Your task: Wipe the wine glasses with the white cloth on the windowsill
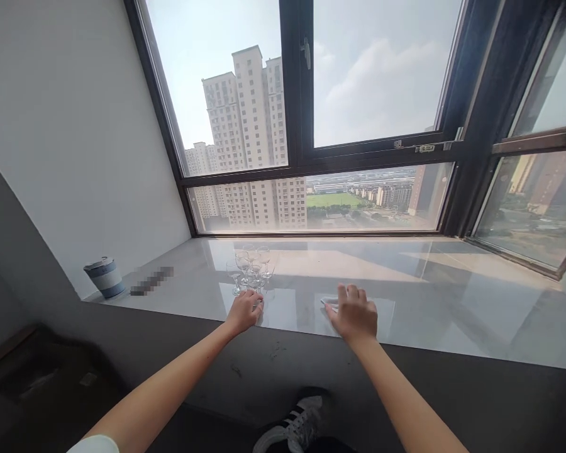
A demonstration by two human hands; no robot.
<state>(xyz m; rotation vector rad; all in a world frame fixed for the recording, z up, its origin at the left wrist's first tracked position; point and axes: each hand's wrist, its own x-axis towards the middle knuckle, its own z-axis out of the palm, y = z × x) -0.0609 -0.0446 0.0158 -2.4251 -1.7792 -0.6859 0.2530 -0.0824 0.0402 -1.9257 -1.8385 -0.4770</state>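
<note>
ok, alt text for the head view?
A person's left hand is beside clustered stemmed glasses on a glossy sill; the right hand is farther right, something pale and unclear by it. A blue-and-white container stands far left; tower blocks show outside.

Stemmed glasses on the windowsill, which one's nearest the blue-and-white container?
The leftmost stemmed glass: it stands at the group's edge toward the blue-and-white container; the others stand further right.

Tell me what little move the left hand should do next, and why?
I'd probably ease the left hand slowly away from the stemmed glasses, because they stand bunched together right by it, and a bump could make them clink. I can't tell whether it holds one.
</note>
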